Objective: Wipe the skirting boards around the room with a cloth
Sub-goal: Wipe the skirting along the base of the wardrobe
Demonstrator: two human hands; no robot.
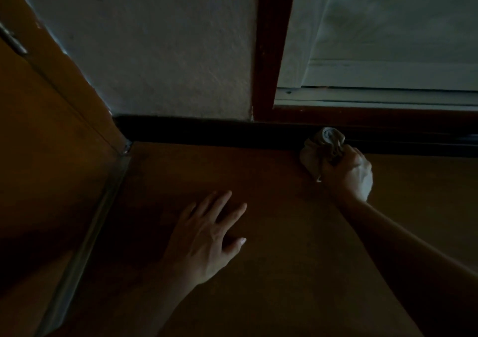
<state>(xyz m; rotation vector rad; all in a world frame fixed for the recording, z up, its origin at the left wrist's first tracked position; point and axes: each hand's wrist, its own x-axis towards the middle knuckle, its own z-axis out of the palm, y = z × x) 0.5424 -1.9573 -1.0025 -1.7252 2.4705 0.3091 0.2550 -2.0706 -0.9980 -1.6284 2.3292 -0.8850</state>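
A dark skirting board (207, 131) runs along the foot of the pale wall, from the corner at the left to the right edge of the view. My right hand (350, 172) grips a bunched pale cloth (319, 150), and the cloth is pressed against the skirting board below the red-brown frame. My left hand (207, 238) lies flat on the brown floor with its fingers spread, well to the left of the cloth and short of the board. The light is dim.
A brown door (44, 140) stands at the left with a metal strip (85, 243) along its foot. A red-brown frame post (274, 47) rises from the skirting board, with pale boards (388, 39) behind it at the right. Brown floor (271, 207) fills the foreground.
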